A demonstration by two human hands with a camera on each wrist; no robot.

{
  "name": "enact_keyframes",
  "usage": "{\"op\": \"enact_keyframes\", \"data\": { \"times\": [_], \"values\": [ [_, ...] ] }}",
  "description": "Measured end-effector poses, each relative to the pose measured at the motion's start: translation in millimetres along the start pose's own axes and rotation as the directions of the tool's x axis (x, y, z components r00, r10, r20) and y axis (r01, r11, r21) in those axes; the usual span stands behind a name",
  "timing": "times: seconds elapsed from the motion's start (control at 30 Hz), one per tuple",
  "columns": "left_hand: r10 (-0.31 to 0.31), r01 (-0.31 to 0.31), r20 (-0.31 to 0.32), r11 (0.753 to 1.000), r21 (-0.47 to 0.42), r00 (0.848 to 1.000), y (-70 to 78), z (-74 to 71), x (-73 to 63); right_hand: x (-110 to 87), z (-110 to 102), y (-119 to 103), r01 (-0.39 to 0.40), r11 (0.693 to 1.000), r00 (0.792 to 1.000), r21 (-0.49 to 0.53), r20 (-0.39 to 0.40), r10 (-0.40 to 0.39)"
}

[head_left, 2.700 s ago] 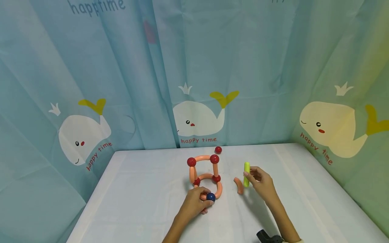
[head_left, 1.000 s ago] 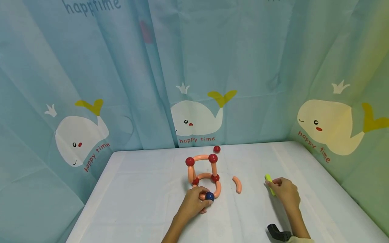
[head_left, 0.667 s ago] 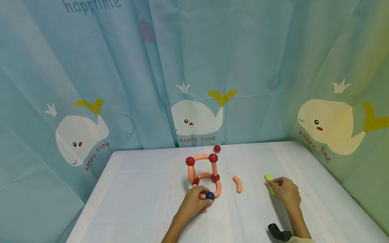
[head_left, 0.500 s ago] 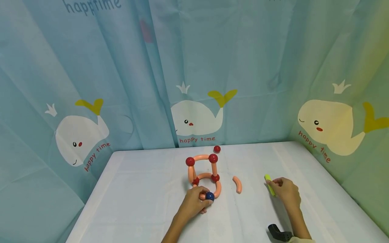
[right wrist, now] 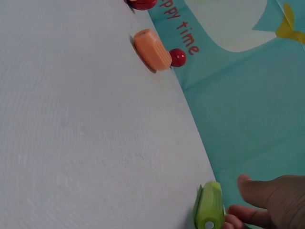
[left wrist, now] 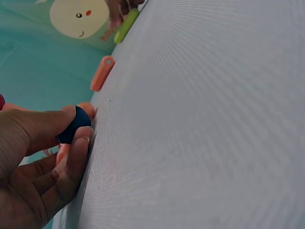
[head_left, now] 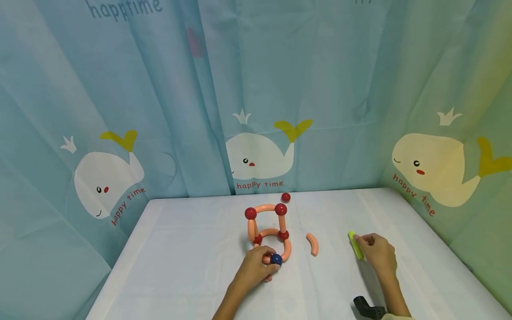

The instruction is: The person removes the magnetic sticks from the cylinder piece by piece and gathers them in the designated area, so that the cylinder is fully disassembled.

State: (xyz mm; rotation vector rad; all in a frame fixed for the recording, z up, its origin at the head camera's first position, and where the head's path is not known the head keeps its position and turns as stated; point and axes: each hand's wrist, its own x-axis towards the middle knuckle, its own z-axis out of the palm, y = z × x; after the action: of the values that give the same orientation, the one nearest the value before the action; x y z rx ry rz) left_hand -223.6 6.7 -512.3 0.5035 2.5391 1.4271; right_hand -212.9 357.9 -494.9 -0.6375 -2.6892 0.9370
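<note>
Lime-green stick point(head_left: 357, 247), one only, lies on the tabletop point(head_left: 172, 262) just beside the right hand point(head_left: 378, 254), on that hand's left. Its long axis slants from the far left to the near right. The right hand is much the nearer; the left hand point(head_left: 256, 266) is well apart, across to the left. In the right wrist view the right thumb stands off the stick, so its grip looks released, with fingertips at the stick's far side; whether they press on it, I cannot tell.

Between the hands lies one loose orange rod point(head_left: 313, 245), curved and touching neither. Farther left, the left hand pinches the single blue ball point(head_left: 276, 260) between thumb and finger, at the near side of one standing frame point(head_left: 266, 207). Four red balls point(head_left: 281, 209) show as the frame's corners; its orange rods cannot be surely counted, since the left hand covers some. One loose red ball point(head_left: 286, 198) sits beyond the frame, near the tabletop's far edge. Three whole printed whales point(head_left: 264, 155) show on the blue-green cloth point(head_left: 336, 71) behind.
</note>
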Motion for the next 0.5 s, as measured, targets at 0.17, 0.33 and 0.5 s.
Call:
{"op": "enact_keyframes", "data": {
  "times": [0.17, 0.33, 0.5],
  "values": [
    [0.016, -0.011, -0.023, 0.98, 0.198, 1.0, 3.6, 1.9, -2.1, -4.7, 5.0, -16.8, 0.108, 0.993, 0.976, 0.037, -0.193, -0.099],
    [0.027, -0.015, -0.041, 0.963, 0.268, 0.999, 15.9, 2.1, -6.5, -12.3, 6.9, -43.6, 0.326, 0.942, 0.914, 0.081, -0.284, -0.291],
    [0.099, -0.088, -0.036, 0.969, 0.23, 0.994, 32.4, -5.0, -9.2, -23.9, 10.3, -68.7, 0.548, 0.829, 0.823, 0.111, -0.251, -0.51]
  ]
}}
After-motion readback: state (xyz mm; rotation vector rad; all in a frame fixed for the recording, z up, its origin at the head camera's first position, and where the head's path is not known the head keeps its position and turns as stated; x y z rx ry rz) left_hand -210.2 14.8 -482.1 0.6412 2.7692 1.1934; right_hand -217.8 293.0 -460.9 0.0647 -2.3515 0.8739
